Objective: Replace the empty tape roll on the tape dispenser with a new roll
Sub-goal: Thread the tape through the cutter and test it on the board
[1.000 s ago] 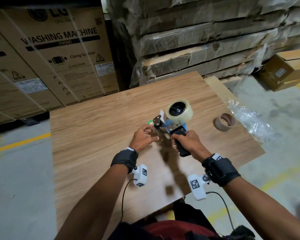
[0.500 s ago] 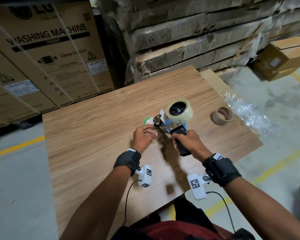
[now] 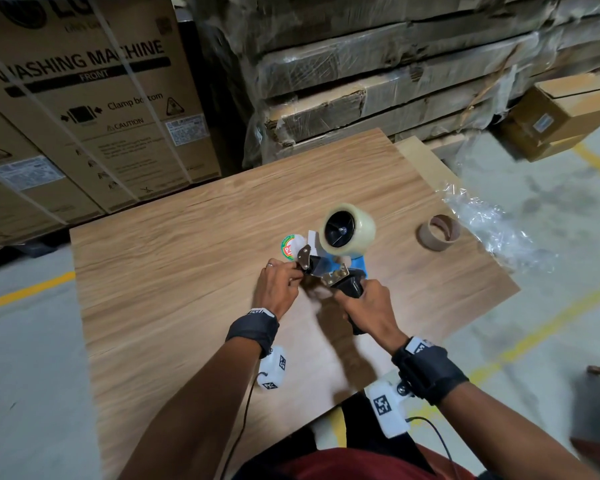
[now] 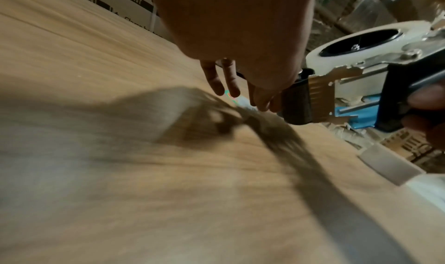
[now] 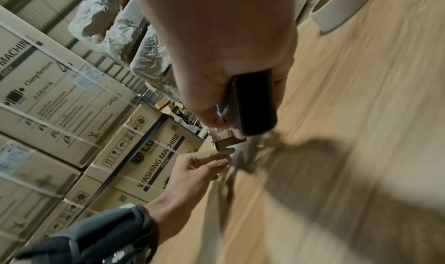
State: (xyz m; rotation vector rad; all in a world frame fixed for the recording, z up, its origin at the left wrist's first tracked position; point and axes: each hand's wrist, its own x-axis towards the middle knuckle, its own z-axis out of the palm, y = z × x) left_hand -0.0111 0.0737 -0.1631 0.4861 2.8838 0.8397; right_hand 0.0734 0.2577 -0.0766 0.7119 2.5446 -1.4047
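A blue tape dispenser [image 3: 355, 263] with a black handle [image 5: 255, 104] is held over the wooden table [image 3: 187, 271]. My right hand [image 3: 361, 299] grips the handle. A new clear tape roll [image 3: 352, 233] sits on its hub, also seen in the left wrist view [image 4: 313, 57]. My left hand [image 3: 297, 271] pinches at the dispenser's front end by the black roller [image 4: 296, 104]; whether tape lies between the fingers [image 5: 224, 156] I cannot tell. The empty brown cardboard core [image 3: 439, 232] lies on the table to the right, apart from both hands.
A round red-and-green sticker [image 3: 290, 245] lies on the table just beyond my left hand. Crumpled clear plastic wrap [image 3: 492, 230] hangs over the table's right edge. Washing machine cartons [image 3: 84, 116] and wrapped stacks [image 3: 378, 81] stand behind the table.
My left hand has shifted slightly forward onto the dispenser's front roller. The right hand keeps its grip on the handle. The head view has tilted a little.
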